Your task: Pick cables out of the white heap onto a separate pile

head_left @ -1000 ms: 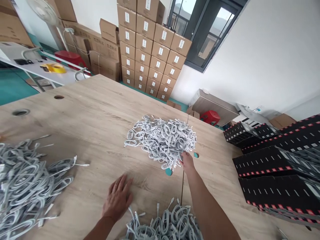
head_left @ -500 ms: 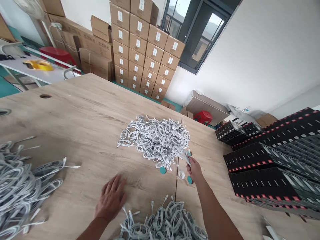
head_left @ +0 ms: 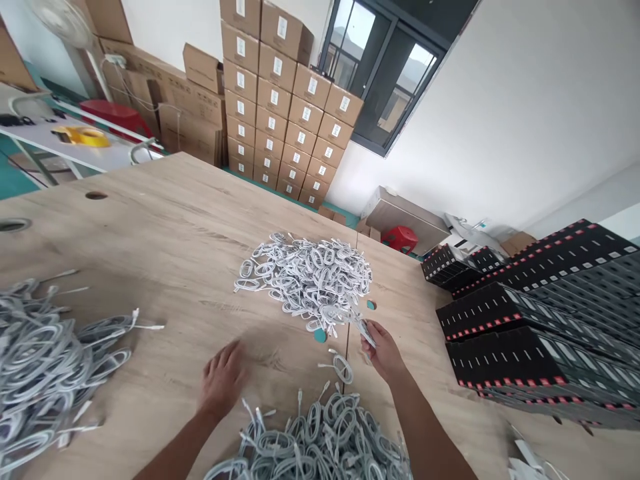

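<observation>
My right hand (head_left: 383,350) is closed around a coiled white-grey cable (head_left: 366,331), just at the near right edge of a heap of coiled white cables (head_left: 320,273). My left hand (head_left: 223,379) is over the bare wood left of the middle, palm down and slightly blurred, with no object in it. Between the right hand and the near heap of grey cables (head_left: 320,437), one loose coiled cable (head_left: 343,368) lies by the table seam. A larger heap of grey cables (head_left: 45,373) spreads at the left edge.
The wooden table (head_left: 165,233) has round holes (head_left: 320,335) through which teal shows. Stacked black boxes (head_left: 505,360) with red marks line the right side. Cardboard boxes (head_left: 285,100) are piled by the wall. Yellow tape (head_left: 93,137) rests on a side table.
The loose coiled cable lies nearer to the front heap than before. My right hand has shifted slightly left, still with a cable. My left hand has moved a little and is blurred.
</observation>
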`<act>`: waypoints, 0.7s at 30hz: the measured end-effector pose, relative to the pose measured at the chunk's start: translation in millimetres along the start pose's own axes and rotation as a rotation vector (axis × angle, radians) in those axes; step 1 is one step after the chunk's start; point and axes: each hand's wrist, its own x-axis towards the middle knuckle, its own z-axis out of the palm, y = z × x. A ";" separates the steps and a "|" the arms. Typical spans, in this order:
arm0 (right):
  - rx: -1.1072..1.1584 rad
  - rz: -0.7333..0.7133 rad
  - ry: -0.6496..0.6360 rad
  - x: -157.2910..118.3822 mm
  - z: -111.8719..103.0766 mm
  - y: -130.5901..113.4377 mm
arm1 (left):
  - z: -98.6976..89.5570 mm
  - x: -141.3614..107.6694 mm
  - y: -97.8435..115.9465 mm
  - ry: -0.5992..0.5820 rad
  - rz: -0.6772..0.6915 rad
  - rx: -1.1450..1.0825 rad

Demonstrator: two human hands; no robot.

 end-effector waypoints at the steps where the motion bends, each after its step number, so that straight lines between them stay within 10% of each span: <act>1: -0.019 -0.009 -0.008 -3.4 3.7 1.6 | 2.4 5.2 16.8 -0.005 -0.008 -0.038; 10: -0.091 -0.006 -0.055 -15.7 33.9 20.6 | 63.7 55.5 156.9 -0.468 0.021 -0.236; 21: -0.161 -0.001 0.039 -4.7 -6.8 35.3 | 34.5 60.3 127.0 -0.367 -0.275 -0.221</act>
